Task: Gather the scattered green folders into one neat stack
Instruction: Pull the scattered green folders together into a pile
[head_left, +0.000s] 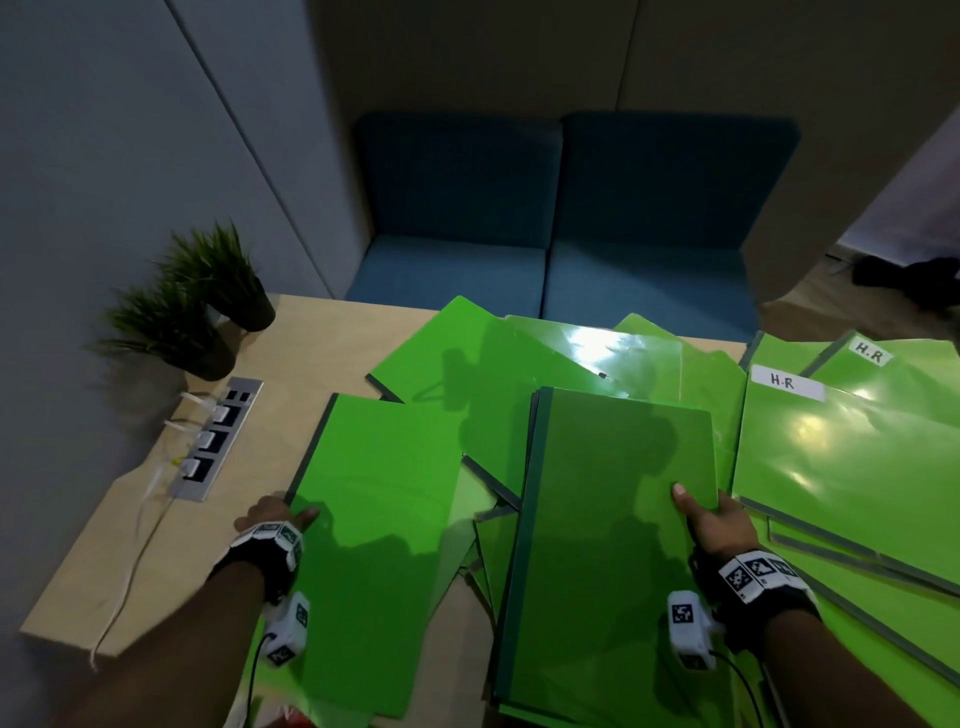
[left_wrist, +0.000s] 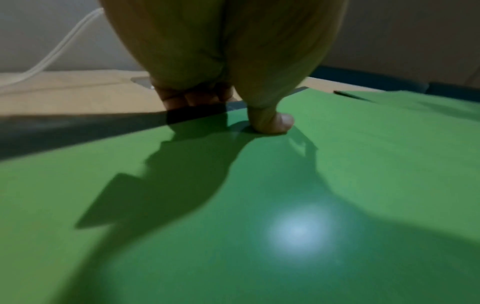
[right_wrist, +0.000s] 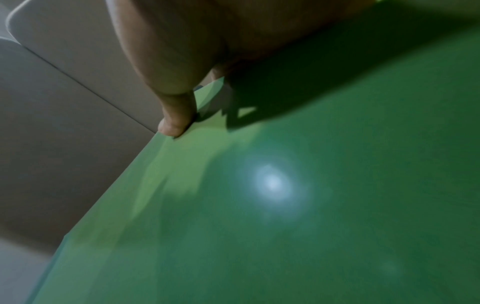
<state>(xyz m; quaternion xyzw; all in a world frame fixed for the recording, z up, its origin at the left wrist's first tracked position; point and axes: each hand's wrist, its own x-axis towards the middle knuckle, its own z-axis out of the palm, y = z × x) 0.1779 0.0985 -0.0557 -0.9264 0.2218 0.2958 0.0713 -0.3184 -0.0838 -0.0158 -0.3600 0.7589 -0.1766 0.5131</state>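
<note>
Several green folders lie fanned over the wooden table (head_left: 156, 519). My left hand (head_left: 280, 517) pinches the left edge of one green folder (head_left: 374, 519), thumb on top and fingers underneath; the left wrist view shows that thumb (left_wrist: 272, 123) pressing the cover (left_wrist: 259, 205). My right hand (head_left: 711, 519) grips the right edge of a small stack of folders (head_left: 613, 519) with a dark spine, thumb on top. The right wrist view shows the thumb (right_wrist: 176, 123) at the cover's edge (right_wrist: 285, 205). More folders (head_left: 519, 353) lie behind, and two labelled "H.R" (head_left: 841, 441) lie at the right.
Two potted plants (head_left: 208, 291) stand at the table's far left corner. A power strip (head_left: 215, 441) with white plugs and a cable is set into the table near the left edge. A blue sofa (head_left: 561, 234) sits beyond the table.
</note>
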